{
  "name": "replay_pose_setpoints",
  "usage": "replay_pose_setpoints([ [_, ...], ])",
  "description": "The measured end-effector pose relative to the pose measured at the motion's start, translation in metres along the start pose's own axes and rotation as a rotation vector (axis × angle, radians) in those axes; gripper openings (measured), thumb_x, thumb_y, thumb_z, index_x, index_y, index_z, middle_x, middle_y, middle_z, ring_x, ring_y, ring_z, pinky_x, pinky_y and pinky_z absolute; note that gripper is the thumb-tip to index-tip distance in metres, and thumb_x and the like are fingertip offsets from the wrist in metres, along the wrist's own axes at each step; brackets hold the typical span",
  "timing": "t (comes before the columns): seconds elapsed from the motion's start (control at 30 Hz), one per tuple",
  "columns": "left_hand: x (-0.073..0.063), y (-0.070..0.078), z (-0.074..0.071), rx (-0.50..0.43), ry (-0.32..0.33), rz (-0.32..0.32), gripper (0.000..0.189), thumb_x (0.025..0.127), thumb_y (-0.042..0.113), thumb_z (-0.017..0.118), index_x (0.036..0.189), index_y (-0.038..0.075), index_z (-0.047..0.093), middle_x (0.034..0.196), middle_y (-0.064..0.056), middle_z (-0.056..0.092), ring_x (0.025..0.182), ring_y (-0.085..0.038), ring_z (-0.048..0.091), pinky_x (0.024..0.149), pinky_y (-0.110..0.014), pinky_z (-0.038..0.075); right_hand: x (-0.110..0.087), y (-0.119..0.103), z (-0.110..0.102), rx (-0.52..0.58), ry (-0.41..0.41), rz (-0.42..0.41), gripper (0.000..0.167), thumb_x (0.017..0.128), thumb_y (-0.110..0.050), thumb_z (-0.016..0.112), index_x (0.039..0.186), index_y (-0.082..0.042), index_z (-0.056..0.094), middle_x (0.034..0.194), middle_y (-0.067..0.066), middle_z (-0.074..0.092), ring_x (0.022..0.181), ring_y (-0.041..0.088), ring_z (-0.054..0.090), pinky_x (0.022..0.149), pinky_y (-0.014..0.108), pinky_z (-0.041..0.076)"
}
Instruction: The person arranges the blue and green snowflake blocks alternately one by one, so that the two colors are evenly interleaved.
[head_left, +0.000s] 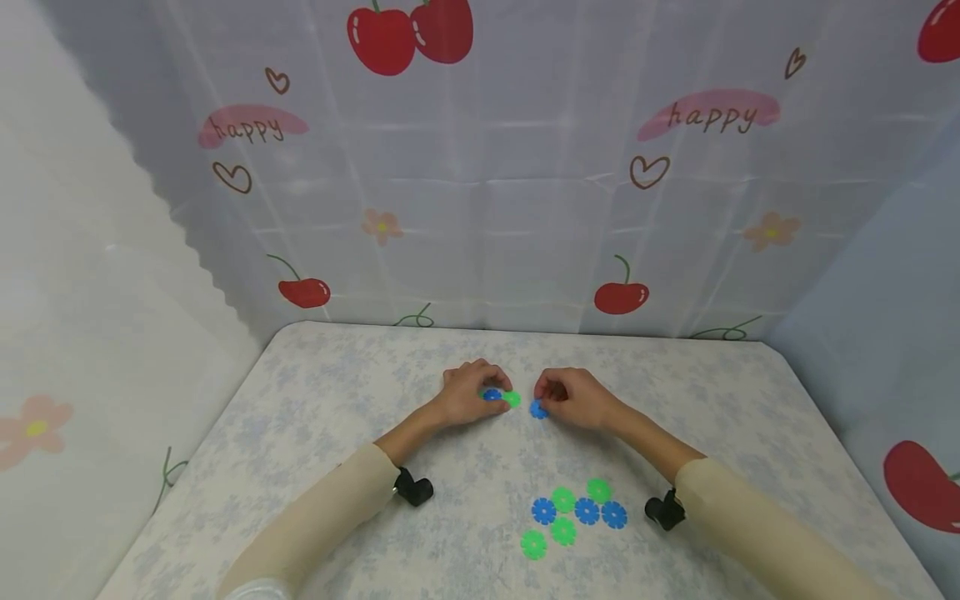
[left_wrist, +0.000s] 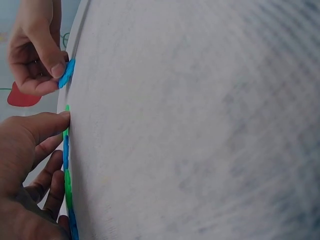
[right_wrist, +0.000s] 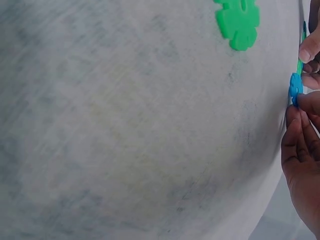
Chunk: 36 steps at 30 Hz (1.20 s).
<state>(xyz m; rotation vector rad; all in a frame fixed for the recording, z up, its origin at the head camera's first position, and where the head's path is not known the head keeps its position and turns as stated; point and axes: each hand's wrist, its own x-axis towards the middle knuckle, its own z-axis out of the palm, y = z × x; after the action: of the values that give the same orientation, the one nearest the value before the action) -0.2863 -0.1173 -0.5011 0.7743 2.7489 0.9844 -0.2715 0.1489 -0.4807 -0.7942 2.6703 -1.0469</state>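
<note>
My left hand (head_left: 467, 395) grips one end of a row of notched plastic discs, green and blue by turns. A green disc (head_left: 512, 399) forms the row's right end, beside a blue one (head_left: 492, 394) partly covered by the fingers. In the left wrist view the row (left_wrist: 68, 187) lies low along the tabletop, the thumb on its end disc. Just to the right, my right hand (head_left: 581, 398) pinches a single blue notched disc (head_left: 537, 410) between thumb and fingers. A small gap separates it from the row's green end in the head view.
Nearer me on the patterned table (head_left: 337, 367) lie loose discs, three blue (head_left: 587, 511) and several green (head_left: 534, 544). One green disc (right_wrist: 239, 22) appears in the right wrist view. A cherry-print curtain (head_left: 480, 250) hangs behind the table's far edge.
</note>
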Motion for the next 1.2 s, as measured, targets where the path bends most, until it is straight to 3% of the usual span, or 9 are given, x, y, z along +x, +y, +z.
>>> replay_pose_setpoints([
  [0.27,0.0018,-0.0022,0.0016,0.008,0.003,0.004,0.021,0.096,0.033,0.082,0.114,0.026,0.073,0.126,0.000,0.068,0.119,-0.025,0.059,0.108,-0.062,0.029,0.0102,-0.0023,0.0026,-0.036,0.022,-0.032,0.007,0.099,-0.007,0.074,0.104,-0.012,0.074,0.096,-0.001,0.075,0.086,0.009,0.066,0.084,0.029,0.057],
  [0.57,0.0015,-0.0014,0.0017,-0.002,0.003,0.003,0.020,0.096,0.033,0.081,0.113,0.025,0.073,0.124,-0.001,0.068,0.117,-0.025,0.058,0.107,-0.063,0.029,0.0084,-0.0053,0.0026,-0.045,0.057,0.039,0.016,0.097,-0.015,0.080,0.111,-0.009,0.075,0.109,0.005,0.077,0.099,0.018,0.073,0.095,0.043,0.062],
  [0.8,0.0015,-0.0019,0.0014,-0.007,0.002,0.000,0.021,0.097,0.032,0.081,0.114,0.025,0.073,0.125,0.000,0.068,0.117,-0.024,0.057,0.108,-0.063,0.028,0.0064,-0.0047,0.0044,-0.108,0.048,0.055,0.020,0.092,-0.023,0.087,0.104,-0.011,0.076,0.097,0.002,0.072,0.089,0.012,0.065,0.085,0.034,0.058],
  [1.2,0.0016,-0.0030,0.0027,0.001,0.009,0.000,0.021,0.096,0.033,0.082,0.114,0.026,0.073,0.124,0.000,0.068,0.116,-0.023,0.057,0.109,-0.062,0.028,0.0055,-0.0060,0.0072,-0.109,0.050,0.021,0.016,0.095,-0.019,0.084,0.105,-0.010,0.077,0.097,0.003,0.071,0.089,0.012,0.065,0.083,0.032,0.056],
])
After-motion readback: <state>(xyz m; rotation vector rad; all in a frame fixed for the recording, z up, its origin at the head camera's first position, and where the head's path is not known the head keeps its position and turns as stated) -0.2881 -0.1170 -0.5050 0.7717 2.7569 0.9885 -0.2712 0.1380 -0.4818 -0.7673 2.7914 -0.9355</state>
